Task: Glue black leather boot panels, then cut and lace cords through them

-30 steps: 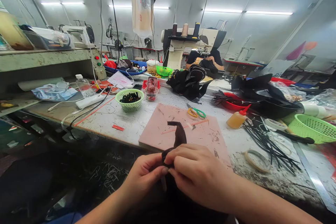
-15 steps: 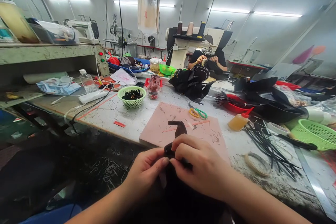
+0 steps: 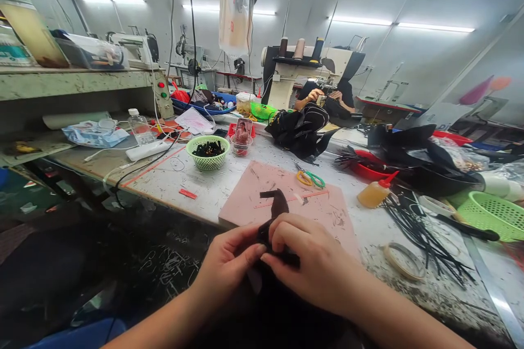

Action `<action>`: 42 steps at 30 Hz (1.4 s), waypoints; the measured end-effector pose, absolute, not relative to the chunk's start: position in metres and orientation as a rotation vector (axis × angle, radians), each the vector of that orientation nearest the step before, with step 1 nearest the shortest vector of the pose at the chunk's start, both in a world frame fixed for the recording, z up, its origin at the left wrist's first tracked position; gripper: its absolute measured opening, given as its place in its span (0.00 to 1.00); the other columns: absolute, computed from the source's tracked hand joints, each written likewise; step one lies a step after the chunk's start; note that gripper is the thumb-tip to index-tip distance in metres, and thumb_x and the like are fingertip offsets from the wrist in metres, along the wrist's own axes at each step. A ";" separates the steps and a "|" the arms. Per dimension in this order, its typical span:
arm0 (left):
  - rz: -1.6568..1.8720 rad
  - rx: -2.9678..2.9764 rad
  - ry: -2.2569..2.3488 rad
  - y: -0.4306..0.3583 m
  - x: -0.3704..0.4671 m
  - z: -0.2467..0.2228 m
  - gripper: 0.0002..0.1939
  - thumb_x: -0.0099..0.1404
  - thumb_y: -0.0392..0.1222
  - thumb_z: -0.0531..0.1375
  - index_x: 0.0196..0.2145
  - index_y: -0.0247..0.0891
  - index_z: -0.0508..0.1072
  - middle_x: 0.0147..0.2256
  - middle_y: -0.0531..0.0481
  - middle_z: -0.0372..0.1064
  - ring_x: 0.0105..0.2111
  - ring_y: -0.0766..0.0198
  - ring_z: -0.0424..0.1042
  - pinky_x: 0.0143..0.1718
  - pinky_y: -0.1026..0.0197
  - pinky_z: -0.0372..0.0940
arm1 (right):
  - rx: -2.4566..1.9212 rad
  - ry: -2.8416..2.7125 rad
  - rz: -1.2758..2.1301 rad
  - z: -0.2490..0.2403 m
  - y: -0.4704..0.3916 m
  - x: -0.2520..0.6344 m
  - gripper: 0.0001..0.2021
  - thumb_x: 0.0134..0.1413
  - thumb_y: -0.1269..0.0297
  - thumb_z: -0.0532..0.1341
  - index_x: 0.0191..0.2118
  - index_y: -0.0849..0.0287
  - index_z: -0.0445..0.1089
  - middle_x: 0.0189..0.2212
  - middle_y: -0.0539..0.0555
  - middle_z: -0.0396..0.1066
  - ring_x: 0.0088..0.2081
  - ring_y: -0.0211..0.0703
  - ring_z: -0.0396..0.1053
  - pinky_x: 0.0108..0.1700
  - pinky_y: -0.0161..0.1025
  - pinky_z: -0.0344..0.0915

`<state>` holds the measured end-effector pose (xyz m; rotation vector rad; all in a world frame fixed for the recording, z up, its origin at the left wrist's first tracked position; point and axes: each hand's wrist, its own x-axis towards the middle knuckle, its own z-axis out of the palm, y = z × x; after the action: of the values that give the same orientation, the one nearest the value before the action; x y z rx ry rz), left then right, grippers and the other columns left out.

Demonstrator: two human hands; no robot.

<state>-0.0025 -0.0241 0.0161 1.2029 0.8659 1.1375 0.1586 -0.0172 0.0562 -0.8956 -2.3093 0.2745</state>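
Left hand (image 3: 225, 264), right hand (image 3: 315, 262): fingers (image 3: 284, 233) pinching black strip (image 3: 279, 206), apparently folded there; pink board (image 3: 241, 196) beyond.

The black strip (image 3: 280, 204) is looking like matt, soft cloth. Beneath it, the pink board (image 3: 245, 191) is showing a dull, scuffed face, while the white tabletop (image 3: 216, 185) is looking worn and rough. The scissors (image 3: 310, 175) are pairing metal blades with coloured plastic loops. The ruler (image 3: 498, 301) is gleaming like smooth metal, the amber bottle (image 3: 370, 194) is showing translucent plastic, and the notebook (image 3: 193, 121) is showing matt paper.
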 end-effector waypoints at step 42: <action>1.230 0.644 0.850 -0.026 0.011 0.034 0.08 0.45 0.37 0.68 0.26 0.34 0.77 0.22 0.49 0.75 0.23 0.67 0.71 0.26 0.71 0.66 | -1.032 -2.270 0.044 0.057 -0.007 0.161 0.06 0.49 0.70 0.54 0.24 0.58 0.58 0.19 0.48 0.63 0.24 0.38 0.59 0.32 0.37 0.55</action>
<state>0.0115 -0.0262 0.0337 0.6445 0.8502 1.2299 0.1609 -0.0069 0.0566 -1.0315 -2.2702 0.0440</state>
